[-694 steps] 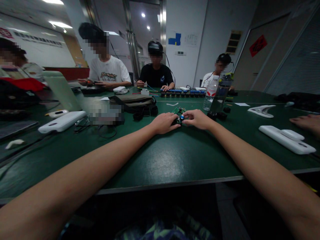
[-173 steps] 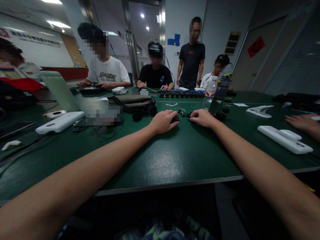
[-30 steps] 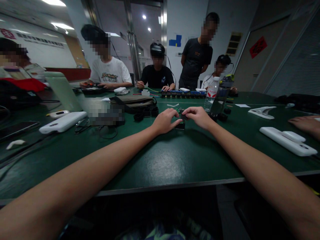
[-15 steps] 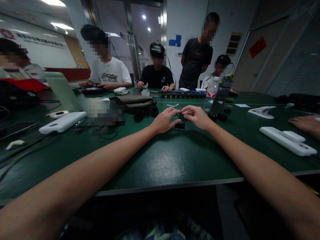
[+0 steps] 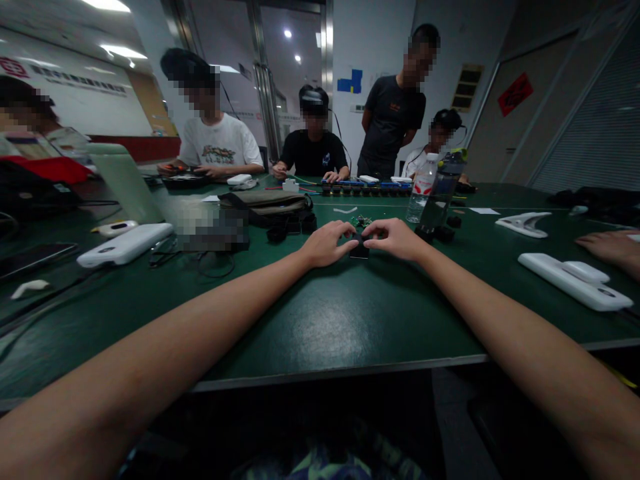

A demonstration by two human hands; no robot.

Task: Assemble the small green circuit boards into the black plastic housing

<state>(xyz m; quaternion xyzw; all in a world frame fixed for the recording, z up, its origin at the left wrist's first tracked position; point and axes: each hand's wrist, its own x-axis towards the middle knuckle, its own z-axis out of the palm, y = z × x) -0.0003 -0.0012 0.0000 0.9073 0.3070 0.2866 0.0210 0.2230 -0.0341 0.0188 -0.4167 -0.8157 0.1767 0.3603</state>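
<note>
A small black block (image 5: pixel 359 253) stands on the green table between my two hands. My left hand (image 5: pixel 330 244) has its thumb and fingers closed on the block's left side. On the right side, my right hand (image 5: pixel 393 239) pinches the same block with curled fingers. Just behind the fingertips lies a small pile of green and metallic bits (image 5: pixel 362 221), too small to make out singly. A thin pale strip (image 5: pixel 345 211) lies beyond my left hand.
A dark bag (image 5: pixel 270 205), a green bottle (image 5: pixel 127 183) and a white device (image 5: pixel 127 245) are on the left. Water bottles (image 5: pixel 423 190), a white stand (image 5: pixel 523 225) and another white device (image 5: pixel 575 283) are on the right. Several people are around the table (image 5: pixel 320 327).
My fingers have come down and apart from over the block to its sides. The pile of green bits behind it now shows more.
</note>
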